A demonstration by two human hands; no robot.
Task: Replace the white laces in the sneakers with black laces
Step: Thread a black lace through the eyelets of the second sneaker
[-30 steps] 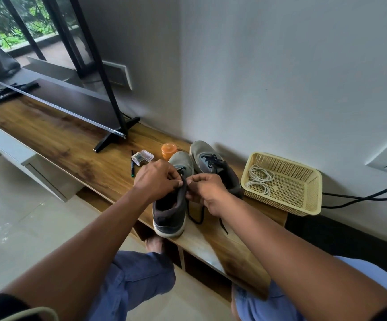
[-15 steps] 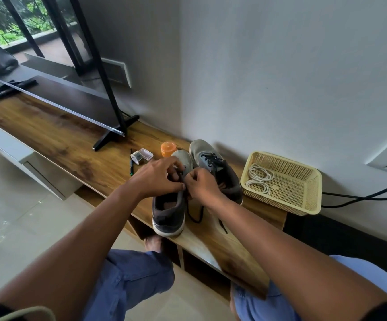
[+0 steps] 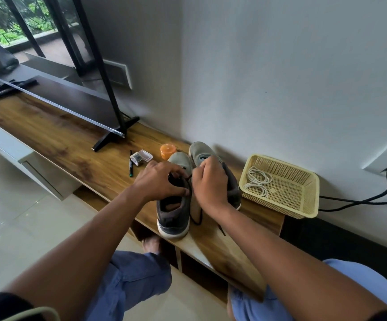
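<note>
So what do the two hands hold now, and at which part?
Both hands pinch the black lace above the near sneaker: left hand at the shoe's tongue, right hand on the strand just beside it. The exact spot under the fingers is hidden.

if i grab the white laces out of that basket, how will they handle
The white laces lie in loose coils, so they would probably flop and uncoil when lifted. They look thin, so likely very light. The coils overlap on the perforated basket floor, so they may tangle or come out together.
</note>
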